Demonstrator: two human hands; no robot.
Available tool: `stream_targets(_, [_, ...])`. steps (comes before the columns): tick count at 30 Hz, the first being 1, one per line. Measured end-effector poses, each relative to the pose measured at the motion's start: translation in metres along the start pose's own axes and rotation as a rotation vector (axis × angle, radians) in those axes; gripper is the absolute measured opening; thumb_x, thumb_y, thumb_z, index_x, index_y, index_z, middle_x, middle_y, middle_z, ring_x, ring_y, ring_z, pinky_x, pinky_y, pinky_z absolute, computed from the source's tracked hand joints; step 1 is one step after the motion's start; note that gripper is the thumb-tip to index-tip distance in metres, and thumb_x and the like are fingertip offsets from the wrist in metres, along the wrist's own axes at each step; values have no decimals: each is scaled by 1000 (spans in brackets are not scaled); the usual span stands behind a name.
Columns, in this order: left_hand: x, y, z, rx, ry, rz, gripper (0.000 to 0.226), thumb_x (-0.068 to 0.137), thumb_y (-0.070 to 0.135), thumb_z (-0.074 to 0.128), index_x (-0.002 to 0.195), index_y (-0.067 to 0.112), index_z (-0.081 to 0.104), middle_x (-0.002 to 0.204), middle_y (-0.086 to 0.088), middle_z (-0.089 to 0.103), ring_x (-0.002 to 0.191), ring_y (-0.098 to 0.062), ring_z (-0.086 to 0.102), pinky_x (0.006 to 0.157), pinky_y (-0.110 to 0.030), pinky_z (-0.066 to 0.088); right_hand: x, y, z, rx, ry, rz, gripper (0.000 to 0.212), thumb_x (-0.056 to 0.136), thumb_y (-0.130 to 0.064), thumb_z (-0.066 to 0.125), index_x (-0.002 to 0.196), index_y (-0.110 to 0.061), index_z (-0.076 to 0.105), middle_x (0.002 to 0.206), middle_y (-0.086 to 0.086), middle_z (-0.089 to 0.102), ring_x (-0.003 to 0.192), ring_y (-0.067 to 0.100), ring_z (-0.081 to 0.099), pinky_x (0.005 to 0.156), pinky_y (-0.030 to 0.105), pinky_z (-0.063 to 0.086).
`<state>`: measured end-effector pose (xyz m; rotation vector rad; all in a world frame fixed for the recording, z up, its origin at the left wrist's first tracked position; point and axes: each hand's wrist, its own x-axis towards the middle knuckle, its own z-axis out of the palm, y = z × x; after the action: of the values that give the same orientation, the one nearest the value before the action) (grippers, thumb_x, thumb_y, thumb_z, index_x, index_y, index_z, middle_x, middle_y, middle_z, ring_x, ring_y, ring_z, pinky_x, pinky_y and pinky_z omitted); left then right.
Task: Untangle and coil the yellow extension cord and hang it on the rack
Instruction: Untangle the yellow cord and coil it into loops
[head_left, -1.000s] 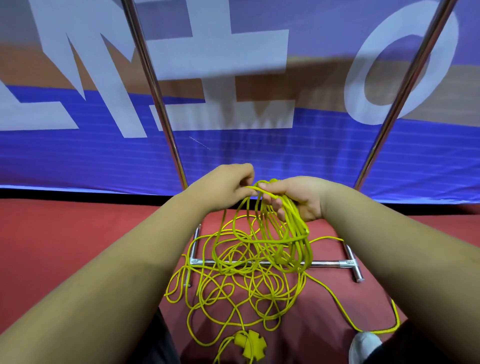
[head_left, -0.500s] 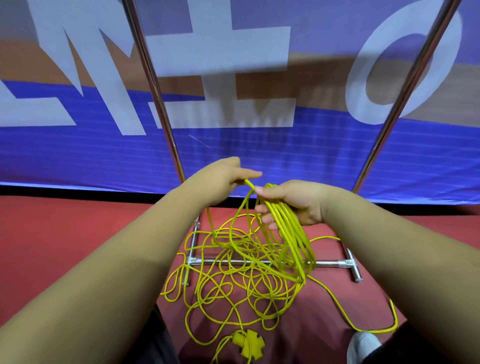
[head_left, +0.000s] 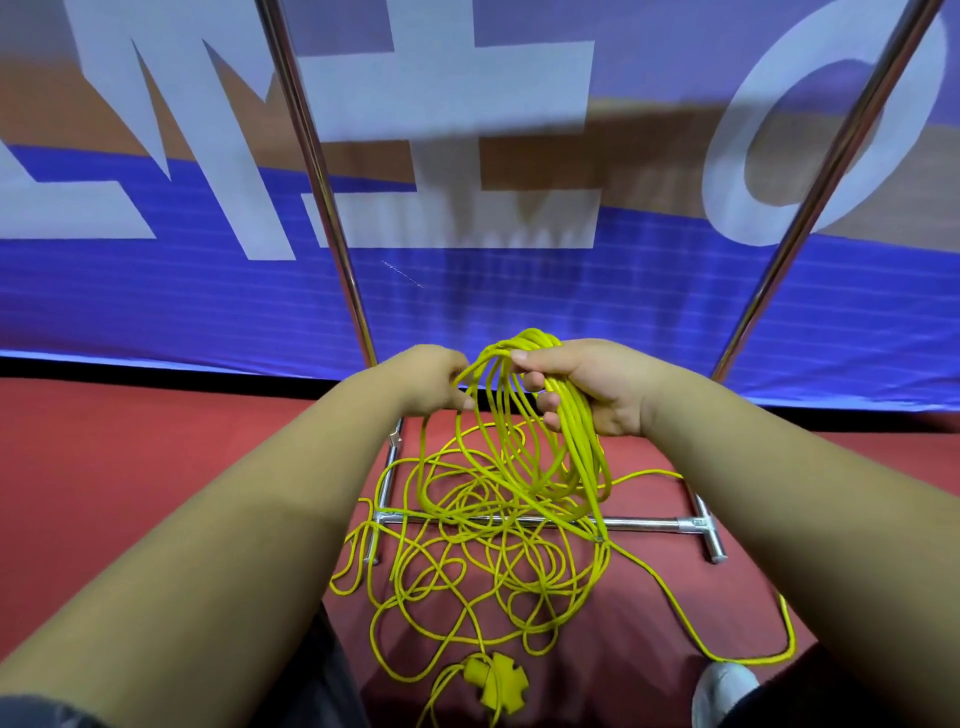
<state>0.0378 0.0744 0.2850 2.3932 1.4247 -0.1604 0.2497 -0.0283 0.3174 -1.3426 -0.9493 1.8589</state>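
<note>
The yellow extension cord (head_left: 483, 551) lies in a loose tangle on the red floor, with its yellow socket end (head_left: 496, 680) nearest me. My right hand (head_left: 587, 384) grips a bundle of several coiled loops that hang down from it. My left hand (head_left: 431, 382) pinches a single strand just left of the bundle, at the same height. The rack's two chrome uprights (head_left: 317, 182) rise on either side of my hands, and its base bar (head_left: 644, 524) lies under the tangle. The rack's top is out of view.
A blue and white banner (head_left: 182, 291) stands close behind the rack. A grey shoe (head_left: 722, 691) shows at the bottom right, beside a cord strand that trails that way. Red floor stretches out to the left.
My right hand has lifted the loop bundle a little and turned it. My left hand has closed its fingers on a strand and brought it against the bundle.
</note>
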Motion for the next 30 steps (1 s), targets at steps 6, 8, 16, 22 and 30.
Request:
stream_targets(6, [-5, -7, 5, -85, -162, 65, 22, 94, 37, 75, 111, 25, 69, 87, 7, 71, 77, -13, 70, 84, -36, 58, -4, -2, -3, -65, 21, 43, 33, 102, -37, 65, 74, -20, 63, 66, -7, 57, 58, 6, 63, 57, 26, 57])
stream_targets(8, [-2, -3, 7, -8, -21, 92, 9, 98, 32, 68, 99, 23, 68, 84, 4, 68, 79, -19, 68, 80, -38, 57, -5, -3, -4, -45, 6, 54, 27, 101, -40, 65, 83, -20, 62, 69, -7, 57, 55, 6, 59, 61, 29, 59])
stream_targets(16, [5, 10, 6, 119, 217, 105, 15, 100, 29, 60, 113, 21, 61, 101, -8, 67, 95, -34, 65, 77, -45, 55, -8, -4, -4, -53, -11, 42, 31, 97, -42, 69, 83, -15, 66, 72, -2, 62, 58, 13, 62, 62, 34, 60])
stream_targets(22, [9, -8, 5, -33, 55, -7, 45, 83, 39, 85, 117, 20, 62, 101, 0, 65, 99, -24, 62, 78, -35, 48, -6, -6, -17, -35, 30, -17, 28, 100, -36, 67, 80, -18, 60, 67, -3, 52, 50, 9, 51, 47, 24, 45])
stream_targets(30, [5, -33, 9, -222, -57, -200, 34, 105, 41, 56, 89, 13, 64, 79, -2, 73, 63, -18, 65, 63, -29, 49, -16, -15, -20, 131, 46, -26, 31, 106, -41, 54, 82, -21, 51, 54, -10, 29, 35, 5, 23, 40, 21, 20])
